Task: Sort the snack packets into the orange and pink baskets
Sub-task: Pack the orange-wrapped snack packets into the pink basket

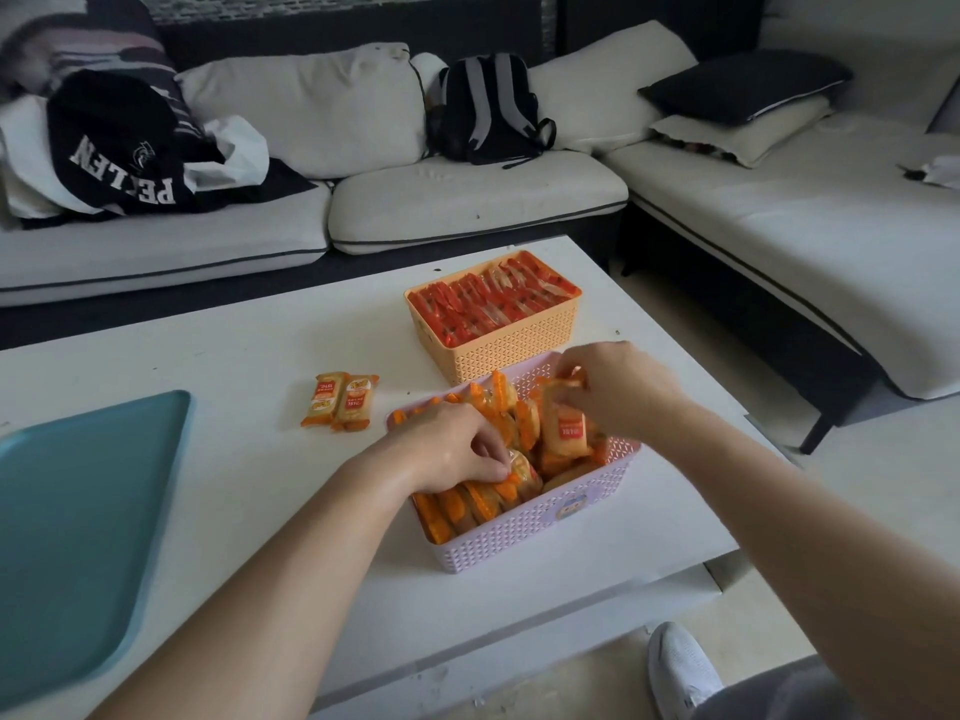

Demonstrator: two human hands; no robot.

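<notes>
Inside the pink basket [519, 537], curled fingers [491, 457] of both hands [447, 444] [618, 387] pinch snack packets [566, 428].

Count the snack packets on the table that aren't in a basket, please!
2. The first packet and the second packet lie side by side on the white table, left of the pink basket. None looks hidden.

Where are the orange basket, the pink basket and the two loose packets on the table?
orange basket [511, 356]: head view, on its front wall.
pink basket [530, 532]: head view, on its front wall.
two loose packets [356, 402]: head view, on the right packet's wrapper.
</notes>
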